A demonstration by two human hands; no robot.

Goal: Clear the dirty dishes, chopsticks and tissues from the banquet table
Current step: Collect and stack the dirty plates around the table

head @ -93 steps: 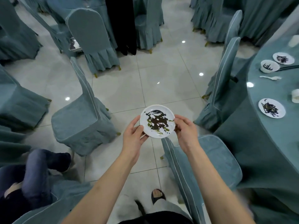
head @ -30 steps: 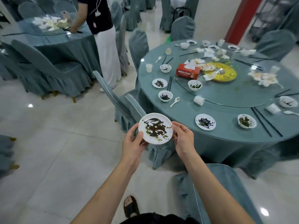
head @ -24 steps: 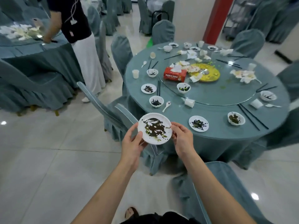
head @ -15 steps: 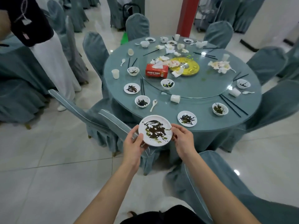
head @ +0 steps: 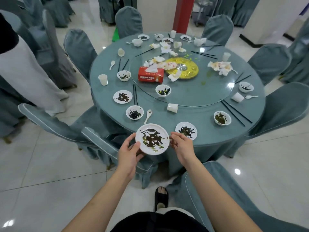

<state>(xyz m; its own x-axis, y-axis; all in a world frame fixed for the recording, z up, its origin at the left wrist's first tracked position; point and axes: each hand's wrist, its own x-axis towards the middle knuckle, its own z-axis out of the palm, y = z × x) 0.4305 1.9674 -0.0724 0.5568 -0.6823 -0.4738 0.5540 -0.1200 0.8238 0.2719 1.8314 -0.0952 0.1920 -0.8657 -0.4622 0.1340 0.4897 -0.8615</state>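
Bare forearms, black top (head: 158,221), pale trousers, one black open-toed sandal (head: 160,197).

White plate (head: 152,139) showing dark brown and green smears. Tablecloth (head: 209,131) showing teal, chair covers (head: 80,46) matching with pale piping. Tissue box (head: 150,74) showing red. Centre platter (head: 187,70) showing yellow.

Setting: banquet hall / restaurant dining rm. Evidence: large round table (head: 217,136) w/ teal cloth, glass lazy Susan (head: 192,91) at centre, matching teal-covered chairs (head: 78,47) ringing it. More covered chairs + draped tables at back. Glossy tiled floor (head: 41,164); red pillar (head: 183,14).
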